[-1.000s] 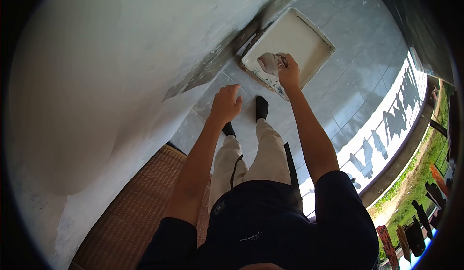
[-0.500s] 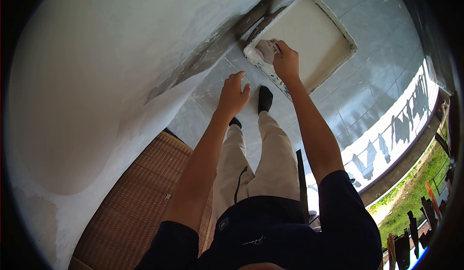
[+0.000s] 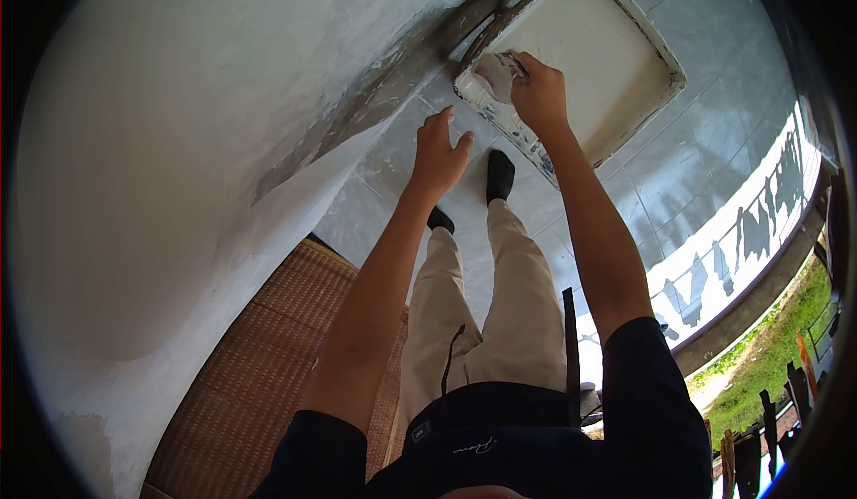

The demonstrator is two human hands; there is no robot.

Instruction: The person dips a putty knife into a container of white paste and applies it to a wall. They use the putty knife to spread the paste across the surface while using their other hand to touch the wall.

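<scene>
My right hand [image 3: 539,97] is closed on the handle side of a rounded, paint-smeared cup [image 3: 494,76]. It holds the cup over the near left corner of a large rectangular tray [image 3: 618,158], which contains smooth cream-coloured paint [image 3: 585,48]. The fingertips are partly hidden behind the hand. My left hand [image 3: 439,153] is empty, fingers apart and slightly bent, hovering above the floor between the wall and the tray's near edge.
A pale, patchy wall [image 3: 161,160] rises along the left. Grey floor tiles [image 3: 643,195] surround the tray. My feet in black socks [image 3: 501,176] stand close to it. A brown woven mat [image 3: 268,356] lies lower left; grass [image 3: 759,356] shows beyond the ledge at right.
The view has shifted, so the tray appears higher and farther right. My right hand keeps its hold on the cup at the tray's corner; my left hand stays open nearby.
</scene>
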